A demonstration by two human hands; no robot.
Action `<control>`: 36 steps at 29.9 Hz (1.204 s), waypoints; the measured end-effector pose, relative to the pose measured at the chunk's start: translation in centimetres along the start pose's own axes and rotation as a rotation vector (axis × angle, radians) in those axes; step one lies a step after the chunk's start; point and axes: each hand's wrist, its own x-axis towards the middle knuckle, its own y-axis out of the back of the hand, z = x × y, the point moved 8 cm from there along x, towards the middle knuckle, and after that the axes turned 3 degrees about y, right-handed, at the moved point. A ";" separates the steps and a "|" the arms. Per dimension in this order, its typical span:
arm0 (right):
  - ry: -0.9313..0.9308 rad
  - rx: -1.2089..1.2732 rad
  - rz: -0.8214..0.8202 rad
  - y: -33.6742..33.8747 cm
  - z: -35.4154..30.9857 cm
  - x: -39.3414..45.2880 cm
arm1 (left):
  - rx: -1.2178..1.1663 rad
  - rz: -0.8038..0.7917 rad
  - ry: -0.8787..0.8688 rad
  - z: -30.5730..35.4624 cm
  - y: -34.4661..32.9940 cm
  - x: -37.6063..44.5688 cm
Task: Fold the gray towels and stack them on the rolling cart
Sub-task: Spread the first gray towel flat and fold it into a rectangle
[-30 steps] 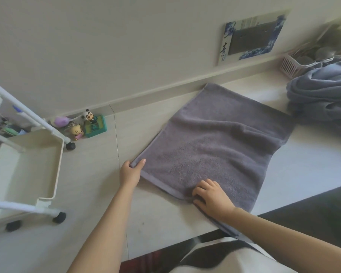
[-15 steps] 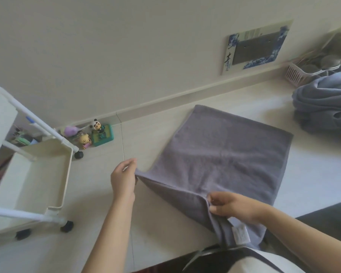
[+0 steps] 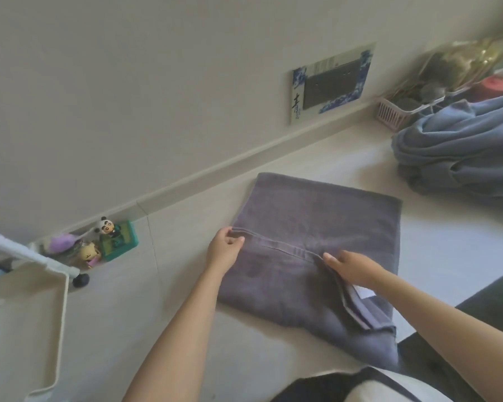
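The gray towel lies flat on the floor, its near hem carried forward over the middle, most likely so that it halves neatly. The left hand pinches the hem's left end between thumb and fingertips, its grip nearly closed on the cloth. The right hand holds the hem further right, fingers over the edge; how tight that grip is, I cannot tell. The cart stands well left of both hands, and more towels are heaped beyond the right one.
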 end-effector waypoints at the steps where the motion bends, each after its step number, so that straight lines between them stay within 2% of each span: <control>1: -0.013 -0.079 0.035 0.1 0.3 -0.2 | 0.199 0.046 -0.040 0.0 0.2 0.4; 3: 0.022 -0.278 0.132 0.1 0.2 -0.7 | 0.465 0.093 -0.086 -0.2 0.2 0.6; 4: 0.045 -0.358 0.159 -0.2 0.1 -0.8 | 0.501 0.070 -0.099 -0.3 -0.1 0.8; 8: 0.125 -0.436 0.260 -1.3 -0.2 -0.9 | 0.413 0.007 -0.166 -0.9 -1.3 0.4; 12: 0.195 -0.449 0.307 0.2 0.6 0.3 | 0.335 0.016 -0.026 -2.7 -1.4 -1.1; 17: 0.216 -0.589 0.325 2.6 1.9 2.4 | 0.404 -0.165 0.136 -6.7 -3.6 -4.7; 19: 0.241 -0.603 0.299 2.8 1.9 2.9 | 0.464 -0.249 0.180 -7.8 -4.3 -6.3; 21: 0.272 -0.599 0.264 2.7 1.7 3.1 | 0.594 -0.267 0.178 -7.8 -4.2 -7.3; 23: 0.299 -0.605 0.239 2.6 1.6 3.0 | 0.638 -0.167 0.144 -6.9 -3.4 -7.8; 25: 0.318 -0.622 0.237 2.8 1.7 2.8 | 0.521 -0.056 0.102 -5.9 -2.9 -8.2; 27: 0.341 -0.657 0.213 2.9 1.6 2.6 | 0.414 -0.009 0.092 -5.8 -2.8 -8.5; 29: 0.363 -0.718 0.124 2.6 1.5 2.8 | 0.418 -0.047 0.131 -6.1 -3.1 -8.9; 33: 0.403 -0.852 -0.098 1.4 1.7 2.8 | 0.579 -0.191 0.257 -6.8 -3.7 -10.1; 36: 0.435 -0.875 -0.202 1.3 1.4 3.0 | 0.588 -0.212 0.318 -6.7 -4.1 -11.0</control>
